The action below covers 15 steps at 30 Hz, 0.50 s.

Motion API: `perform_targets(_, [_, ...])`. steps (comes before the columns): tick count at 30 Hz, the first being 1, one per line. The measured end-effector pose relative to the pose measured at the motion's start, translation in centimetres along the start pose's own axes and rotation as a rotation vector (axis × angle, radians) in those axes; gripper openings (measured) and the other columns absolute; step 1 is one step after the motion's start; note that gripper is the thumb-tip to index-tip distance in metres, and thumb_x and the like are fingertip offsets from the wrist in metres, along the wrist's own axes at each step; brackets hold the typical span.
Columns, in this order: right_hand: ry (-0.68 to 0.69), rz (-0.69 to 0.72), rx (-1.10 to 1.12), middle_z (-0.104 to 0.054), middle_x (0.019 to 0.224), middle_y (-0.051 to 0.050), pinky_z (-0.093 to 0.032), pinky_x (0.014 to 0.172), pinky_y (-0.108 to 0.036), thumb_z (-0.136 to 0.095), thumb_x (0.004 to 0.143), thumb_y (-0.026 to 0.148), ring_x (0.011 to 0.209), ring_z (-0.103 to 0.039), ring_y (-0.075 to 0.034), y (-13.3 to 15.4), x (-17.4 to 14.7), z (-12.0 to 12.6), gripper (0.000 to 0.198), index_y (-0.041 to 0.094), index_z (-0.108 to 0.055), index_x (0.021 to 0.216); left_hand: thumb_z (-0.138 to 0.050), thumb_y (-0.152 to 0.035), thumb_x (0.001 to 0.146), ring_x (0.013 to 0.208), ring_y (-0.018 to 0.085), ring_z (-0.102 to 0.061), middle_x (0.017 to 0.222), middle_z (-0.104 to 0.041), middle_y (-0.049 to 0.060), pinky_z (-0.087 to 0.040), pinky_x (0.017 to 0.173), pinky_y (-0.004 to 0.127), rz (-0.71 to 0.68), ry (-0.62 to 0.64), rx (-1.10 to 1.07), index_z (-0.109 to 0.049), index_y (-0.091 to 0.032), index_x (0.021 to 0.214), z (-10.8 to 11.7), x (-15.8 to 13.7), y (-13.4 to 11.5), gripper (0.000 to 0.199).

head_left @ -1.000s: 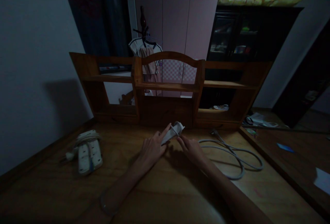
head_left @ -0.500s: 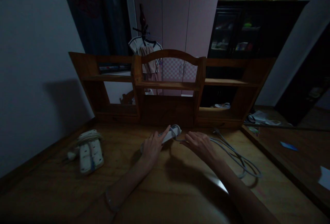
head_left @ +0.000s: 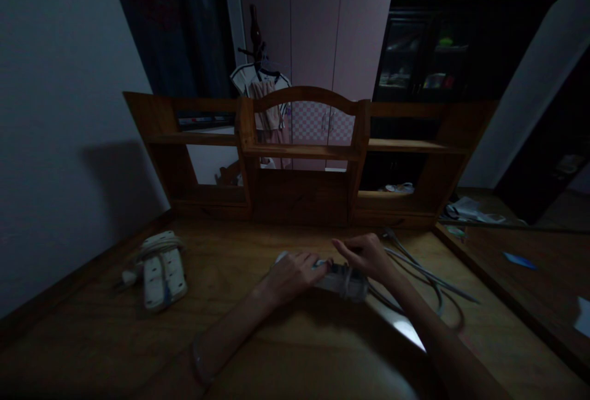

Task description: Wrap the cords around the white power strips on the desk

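My left hand grips the left part of a white power strip, its fingers wrapped over the top. The strip lies at a slant above the desk, its right end towards me. A grey cable is wound round that end. Just above it, my right hand is closed, with thumb and finger together on the cable; the exact grip is partly hidden. More of the cable trails over the desk on the right to a plug.
A second power strip, wrapped in its own cord, lies at left on the wooden desk. Behind stands a wooden shelf unit. A wall borders the left. A blue card lies on the lower surface at right.
The power strip has turned, its right end now lower and nearer me. My left hand has shifted right along with it. My right hand has risen slightly over the strip, and the loose cable has shifted.
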State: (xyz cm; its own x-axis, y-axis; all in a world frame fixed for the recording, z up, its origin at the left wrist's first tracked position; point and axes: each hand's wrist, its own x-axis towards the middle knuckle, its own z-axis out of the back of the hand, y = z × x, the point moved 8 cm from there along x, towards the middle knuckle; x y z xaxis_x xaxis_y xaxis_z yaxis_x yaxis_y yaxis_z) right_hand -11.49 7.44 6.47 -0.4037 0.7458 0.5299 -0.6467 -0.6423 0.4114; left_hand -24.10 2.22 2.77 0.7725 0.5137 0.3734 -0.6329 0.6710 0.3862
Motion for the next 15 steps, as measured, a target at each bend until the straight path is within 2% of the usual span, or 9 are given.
perform_targets(3, [0.114, -0.061, 0.166, -0.026, 0.046, 0.004, -0.012, 0.045, -0.025, -0.043, 0.087, 0.056, 0.044, -0.020, -0.005, -0.1, 0.1, -1.0, 0.061, 0.016, -0.033, 0.042, -0.039, -0.020, 0.094, 0.079, 0.017, -0.058, 0.089, -0.058, 0.005, -0.046, 0.063, 0.027, -0.054, -0.027, -0.019, -0.047, -0.022, 0.118, 0.5, 0.0, -0.7, 0.026])
perform_targets(6, [0.185, -0.105, 0.259, -0.024, 0.046, 0.004, -0.012, 0.044, -0.025, -0.043, 0.085, 0.059, 0.045, -0.018, -0.006, 0.0, 0.1, -1.7, 0.061, 0.017, -0.031, 0.042, -0.037, -0.020, 0.094, 0.079, 0.016, -0.059, 0.087, -0.058, 0.005, -0.046, 0.064, 0.026, -0.076, -0.048, -0.025, -0.048, -0.023, 0.116, 0.8, 0.0, -0.9, 0.024])
perform_targets(11, [0.176, -0.106, 0.282, -0.019, 0.047, 0.005, -0.010, 0.043, -0.025, -0.047, 0.083, 0.060, 0.045, -0.016, -0.006, 0.4, 0.4, -1.7, 0.062, 0.018, -0.026, 0.043, -0.038, -0.022, 0.095, 0.085, 0.017, -0.059, 0.096, -0.060, 0.004, -0.047, 0.066, 0.027, -0.095, -0.038, -0.046, -0.049, -0.027, 0.116, 1.0, 0.2, -1.5, 0.025])
perform_targets(15, [0.180, -0.122, 0.298, -0.018, 0.047, 0.005, -0.009, 0.042, -0.025, -0.051, 0.081, 0.059, 0.045, -0.016, -0.005, 0.4, 0.4, -1.7, 0.062, 0.019, -0.024, 0.043, -0.037, -0.021, 0.095, 0.088, 0.018, -0.059, 0.099, -0.061, 0.004, -0.047, 0.069, 0.029, -0.101, -0.075, -0.049, -0.048, -0.030, 0.118, 1.6, 0.2, -1.7, 0.027])
